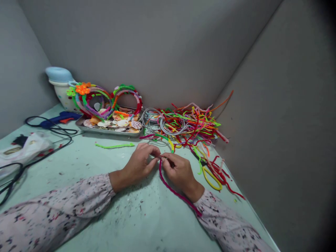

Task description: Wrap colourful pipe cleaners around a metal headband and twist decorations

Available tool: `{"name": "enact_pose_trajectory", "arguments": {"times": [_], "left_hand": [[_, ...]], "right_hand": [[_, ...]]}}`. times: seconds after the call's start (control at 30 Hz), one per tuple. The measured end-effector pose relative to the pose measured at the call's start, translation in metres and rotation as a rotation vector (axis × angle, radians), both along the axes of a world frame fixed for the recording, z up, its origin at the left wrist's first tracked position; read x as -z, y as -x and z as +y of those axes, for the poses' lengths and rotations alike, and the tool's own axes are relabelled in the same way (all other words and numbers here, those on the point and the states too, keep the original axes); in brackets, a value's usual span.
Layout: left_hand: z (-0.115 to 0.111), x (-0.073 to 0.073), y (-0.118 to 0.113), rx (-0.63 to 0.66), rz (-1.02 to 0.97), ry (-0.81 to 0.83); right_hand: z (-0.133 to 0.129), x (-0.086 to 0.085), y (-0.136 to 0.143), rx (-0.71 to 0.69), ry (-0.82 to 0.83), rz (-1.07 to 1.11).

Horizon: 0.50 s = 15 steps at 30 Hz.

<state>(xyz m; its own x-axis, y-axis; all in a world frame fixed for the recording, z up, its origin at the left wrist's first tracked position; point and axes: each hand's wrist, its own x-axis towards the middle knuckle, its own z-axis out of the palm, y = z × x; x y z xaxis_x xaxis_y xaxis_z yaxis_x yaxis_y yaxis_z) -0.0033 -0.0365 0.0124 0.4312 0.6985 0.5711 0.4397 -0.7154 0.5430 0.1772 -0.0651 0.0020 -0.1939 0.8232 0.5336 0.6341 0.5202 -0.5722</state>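
Note:
My left hand point(143, 161) and my right hand point(181, 171) meet at their fingertips above the table, both pinched closed. From between them a dark magenta pipe cleaner point(170, 189) hangs, curving down past my right wrist to the sleeve. Its upper end is hidden by the fingers. Just behind the hands lies a thin curved band point(162, 137) wrapped in magenta, green and yellow; whether it joins what I hold cannot be made out. A bright green pipe cleaner point(114, 146) rests on the table, left of my left hand.
A metal tray point(110, 131) of shells with wrapped headbands point(127, 91) stands at the back. Right of it lies a heap of pipe cleaners point(194, 122) with grey wire loops point(174, 132). Yellow-handled scissors point(212, 179), a black cable point(49, 148), a plastic bag point(33, 147) and a blue-lidded container point(64, 92) surround the workspace.

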Motion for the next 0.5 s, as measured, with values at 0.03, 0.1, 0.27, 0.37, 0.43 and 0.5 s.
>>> {"name": "enact_pose_trajectory", "arguments": {"times": [0.03, 0.1, 0.27, 0.37, 0.43, 0.5], "left_hand": [[0.0001, 0.0003, 0.0, -0.001, 0.008, -0.013], [0.0004, 0.0008, -0.0004, -0.003, 0.031, -0.038], [0.0018, 0.0029, -0.0015, -0.026, 0.084, -0.086], [0.0028, 0.0046, -0.0009, -0.037, 0.099, -0.111], [0.0036, 0.0057, -0.0002, -0.037, 0.103, -0.119], [0.0047, 0.0064, 0.0003, -0.038, 0.104, -0.115]], "right_hand": [[0.0002, -0.0001, -0.0001, -0.006, -0.011, 0.004], [0.0003, -0.0003, -0.0002, -0.013, -0.022, 0.013], [0.0006, 0.0002, -0.0007, -0.024, -0.011, 0.027], [0.0015, 0.0011, -0.0009, -0.03, 0.002, 0.039], [0.002, 0.0014, -0.001, -0.024, 0.006, 0.044], [0.0024, 0.0016, -0.001, -0.019, 0.01, 0.044]]}}
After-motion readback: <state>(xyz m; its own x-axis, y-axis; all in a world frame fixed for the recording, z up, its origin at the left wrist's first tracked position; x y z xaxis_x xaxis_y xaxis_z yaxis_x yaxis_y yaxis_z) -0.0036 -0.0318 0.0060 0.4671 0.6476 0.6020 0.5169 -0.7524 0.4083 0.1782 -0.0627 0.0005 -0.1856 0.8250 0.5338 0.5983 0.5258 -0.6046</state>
